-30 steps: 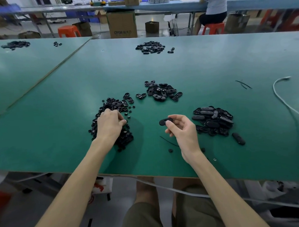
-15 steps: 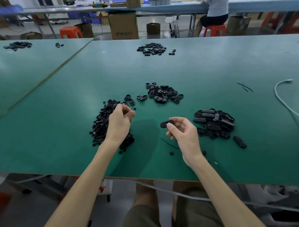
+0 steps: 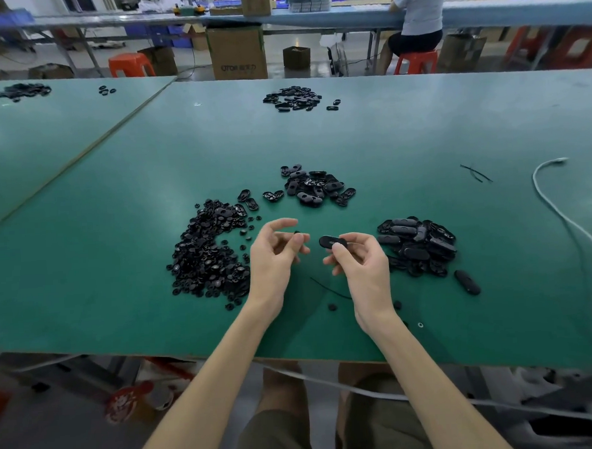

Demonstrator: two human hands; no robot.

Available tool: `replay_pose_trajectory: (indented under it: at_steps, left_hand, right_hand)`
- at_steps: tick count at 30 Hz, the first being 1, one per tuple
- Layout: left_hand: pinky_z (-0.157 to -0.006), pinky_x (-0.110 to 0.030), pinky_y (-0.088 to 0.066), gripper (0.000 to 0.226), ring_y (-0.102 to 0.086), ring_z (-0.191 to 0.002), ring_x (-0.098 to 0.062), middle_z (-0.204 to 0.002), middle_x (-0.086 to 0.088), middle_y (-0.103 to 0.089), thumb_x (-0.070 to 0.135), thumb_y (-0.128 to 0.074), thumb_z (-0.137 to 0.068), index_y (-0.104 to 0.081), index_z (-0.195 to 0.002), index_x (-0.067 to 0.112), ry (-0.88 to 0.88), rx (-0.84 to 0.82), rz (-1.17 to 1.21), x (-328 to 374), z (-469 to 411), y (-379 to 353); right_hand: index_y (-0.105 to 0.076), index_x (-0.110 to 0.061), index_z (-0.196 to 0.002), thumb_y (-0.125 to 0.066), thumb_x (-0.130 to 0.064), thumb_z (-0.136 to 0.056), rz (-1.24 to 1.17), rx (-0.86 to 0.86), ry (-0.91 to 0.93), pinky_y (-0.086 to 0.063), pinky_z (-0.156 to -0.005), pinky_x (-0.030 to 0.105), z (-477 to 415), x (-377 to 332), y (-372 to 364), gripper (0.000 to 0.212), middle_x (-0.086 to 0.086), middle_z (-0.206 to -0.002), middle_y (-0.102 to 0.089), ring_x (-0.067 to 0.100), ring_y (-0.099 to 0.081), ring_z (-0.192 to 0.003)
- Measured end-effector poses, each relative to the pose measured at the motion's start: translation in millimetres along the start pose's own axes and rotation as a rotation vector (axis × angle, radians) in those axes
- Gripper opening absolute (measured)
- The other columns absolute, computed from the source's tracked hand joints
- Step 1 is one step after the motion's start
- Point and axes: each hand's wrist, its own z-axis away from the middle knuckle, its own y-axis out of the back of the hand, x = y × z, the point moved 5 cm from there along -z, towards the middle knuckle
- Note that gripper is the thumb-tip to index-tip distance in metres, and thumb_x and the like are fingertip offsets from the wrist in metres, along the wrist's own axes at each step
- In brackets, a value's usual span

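Your left hand (image 3: 275, 255) had lifted off the heap (image 3: 207, 252) of small black bits and come across until it hung just left of the cover (image 3: 329, 241), with a tiny black part (image 3: 296, 232) pinched at its fingertips and the other fingers loosely curled. Your right hand (image 3: 360, 262) had kept its grip on the cover, thumb and fingertips round its right end, so the cover sat in the air above the table (image 3: 86, 267), its free end pointing at the part and only a small gap between them.

Nearer to you than the cover, a thin black strand (image 3: 328, 287) lay on the table, with a few loose bits close by it. The heap lay to the left of the cover, beyond your left wrist. To the right of the cover was a stack (image 3: 417, 244) of like covers, and one stray (image 3: 466, 282) lay off the stack's near right corner. Further right of the cover, a white cable (image 3: 565, 219) ran along the table.

Beyond the cover lay a cluster (image 3: 316, 187) of open shells. Well beyond that sat a far pile (image 3: 292, 98). Past the table edge stood a box (image 3: 237, 52), and right of it a person (image 3: 417, 12) sat at another bench.
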Motion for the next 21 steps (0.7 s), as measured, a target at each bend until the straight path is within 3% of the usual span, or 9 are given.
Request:
replay_pose_trajectory:
  at_steps: [4,8,16,21]
  left_hand:
    - [-0.07,-0.02,-0.053,0.007,-0.073,-0.081,-0.017,-0.097,-0.004,-0.078,0.009,-0.072,-0.094,-0.073,-0.102,0.01,-0.006,-0.021,-0.002,1.9,1.6,-2.1]
    - [-0.069,-0.018,-0.05,0.007,-0.061,-0.071,-0.009,-0.081,0.005,-0.072,0.014,-0.077,-0.092,-0.079,-0.094,0.021,-0.013,-0.008,-0.017,0.7,1.5,-0.9]
    - [-0.071,-0.016,-0.05,0.01,-0.068,-0.072,-0.013,-0.09,-0.003,-0.077,0.012,-0.076,-0.092,-0.08,-0.097,0.02,-0.049,-0.066,-0.02,2.3,2.7,-5.8]
    - [-0.068,-0.015,-0.047,0.009,-0.06,-0.069,-0.007,-0.08,-0.004,-0.07,0.015,-0.075,-0.093,-0.079,-0.094,0.023,-0.054,-0.078,-0.077,-0.4,1.6,-4.8]
  right_hand:
    - [-0.062,-0.007,-0.105,-0.066,-0.003,-0.099,-0.011,0.006,-0.001,-0.054,-0.062,0.022,0.3,-0.4,0.6,0.009,0.011,-0.096,-0.077,0.022,-0.078,-0.081]
    - [-0.062,-0.004,-0.105,-0.066,-0.004,-0.099,-0.026,-0.004,-0.003,-0.057,-0.063,0.023,1.9,-1.2,0.0,0.007,0.008,-0.093,-0.079,0.024,-0.079,-0.085]
    - [-0.062,-0.006,-0.102,-0.068,-0.01,-0.099,0.015,-0.017,-0.002,-0.057,-0.066,0.025,2.6,-0.1,-0.3,0.008,0.004,-0.086,-0.08,0.023,-0.078,-0.084]
    - [-0.063,-0.009,-0.102,-0.07,-0.016,-0.098,0.058,-0.017,-0.009,-0.057,-0.073,0.031,3.3,0.5,0.1,0.011,-0.002,-0.083,-0.079,0.026,-0.077,-0.08]
